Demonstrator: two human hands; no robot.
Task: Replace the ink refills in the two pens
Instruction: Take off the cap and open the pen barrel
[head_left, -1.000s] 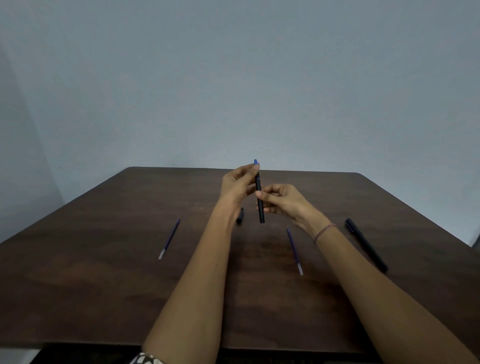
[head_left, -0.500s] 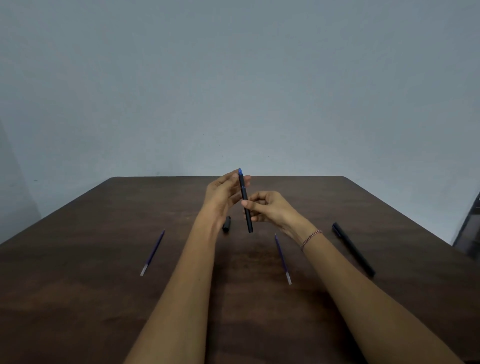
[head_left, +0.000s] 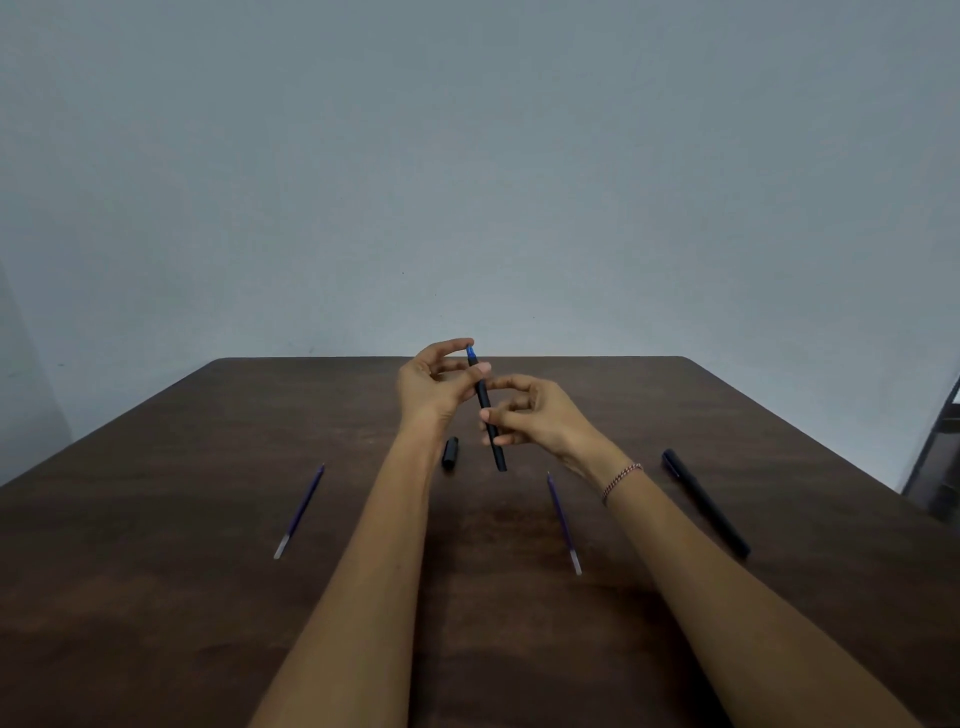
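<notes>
A black pen (head_left: 487, 410) with a blue tip is held almost upright above the middle of the table. My left hand (head_left: 434, 387) pinches its upper end near the blue tip. My right hand (head_left: 535, 415) grips the barrel lower down. The pen's black cap (head_left: 450, 452) lies on the table just below my left wrist. One blue refill (head_left: 302, 510) lies at the left, and another refill (head_left: 563, 522) lies beside my right forearm. A second black pen (head_left: 705, 502), capped, rests at the right.
The dark wooden table (head_left: 156, 597) fills the lower view, with its far edge against a plain grey wall. A dark metal frame (head_left: 940, 457) stands beyond the table's right edge.
The view has tilted up a little. Both hands keep hold of the pen, and my left fingers have shifted around its blue tip. The objects on the table have not moved.
</notes>
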